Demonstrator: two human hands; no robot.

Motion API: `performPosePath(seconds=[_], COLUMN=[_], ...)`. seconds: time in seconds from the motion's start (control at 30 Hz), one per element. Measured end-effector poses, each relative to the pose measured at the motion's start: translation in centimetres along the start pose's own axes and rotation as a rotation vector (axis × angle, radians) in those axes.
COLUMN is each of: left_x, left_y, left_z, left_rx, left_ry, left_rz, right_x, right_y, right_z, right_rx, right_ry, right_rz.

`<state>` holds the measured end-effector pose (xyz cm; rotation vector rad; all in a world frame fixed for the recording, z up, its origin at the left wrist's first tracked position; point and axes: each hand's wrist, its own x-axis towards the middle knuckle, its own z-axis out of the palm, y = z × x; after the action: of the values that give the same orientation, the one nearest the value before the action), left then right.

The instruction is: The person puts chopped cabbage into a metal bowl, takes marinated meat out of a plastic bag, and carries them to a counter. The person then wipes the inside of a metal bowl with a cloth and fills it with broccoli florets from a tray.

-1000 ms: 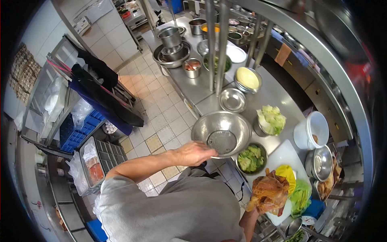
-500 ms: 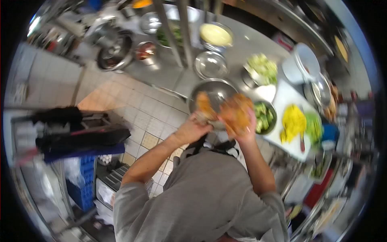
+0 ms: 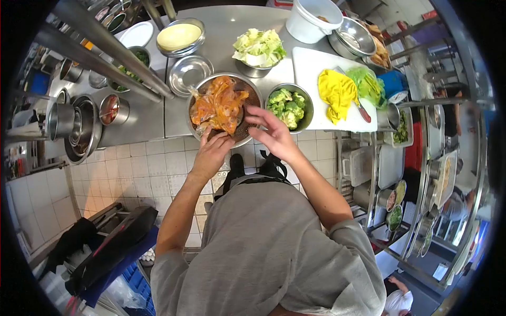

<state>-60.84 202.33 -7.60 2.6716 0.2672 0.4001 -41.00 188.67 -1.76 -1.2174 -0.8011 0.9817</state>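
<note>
A clear plastic bag of orange, sauce-coated food (image 3: 219, 102), possibly marinated meat, lies in a round metal bowl (image 3: 256, 97) at the counter's front edge. My left hand (image 3: 212, 155) is at the bowl's near rim, its bent fingers closed on the bag's lower edge; the fingertips are partly hidden. Over the bowl's right side my right hand (image 3: 274, 134) holds nothing, with thumb and fingers apart. Just right of that hand stands a metal bowl of green broccoli pieces (image 3: 286, 108).
Behind are a bowl of chopped lettuce (image 3: 258, 48), an empty metal bowl (image 3: 190, 75) and a yellow-filled bowl (image 3: 181, 37). At right, a white cutting board (image 3: 308, 63) bears a yellow cloth (image 3: 336, 95) and a knife (image 3: 363, 111). Metal posts (image 3: 113, 47) cross the left side.
The orange bag, earlier held up between both hands, now rests in the bowl. My right hand has let go and opened. The head view has shifted.
</note>
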Motion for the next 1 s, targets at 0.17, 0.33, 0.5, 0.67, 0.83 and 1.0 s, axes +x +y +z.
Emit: performPosePath(seconds=[0.17, 0.33, 0.5, 0.67, 0.83, 1.0], left_x=[-1.6, -3.6, -1.2, 5.3, 7.0, 7.3], left_y=[0.3, 0.3, 3.7, 10.0, 9.9, 10.7], left_z=[-0.2, 0.0, -0.6, 3.1, 7.9, 11.0], left_rx=[0.008, 0.104, -0.287, -1.025, -0.771, -0.736], left_ry=[0.124, 0.214, 0.283, -0.049, -0.049, 0.042], left_rz=[-0.027, -0.160, 0.026, -0.353, -0.211, -0.251], right_x=[-8.2, -12.8, -13.5, -15.1, -18.9, -24.6], right_y=[2.0, 2.6, 2.7, 2.6, 1.2, 1.1], right_z=[-3.6, -4.5, -4.3, -4.7, -6.1, -8.6], right_rx=[0.041, 0.299, 0.304, 0.170, 0.183, 0.358], right_ry=[0.214, 0.558, 0.606, 0.562, 0.692, 0.871], right_rz=[0.204, 0.334, 0.396, 0.379, 0.346, 0.294])
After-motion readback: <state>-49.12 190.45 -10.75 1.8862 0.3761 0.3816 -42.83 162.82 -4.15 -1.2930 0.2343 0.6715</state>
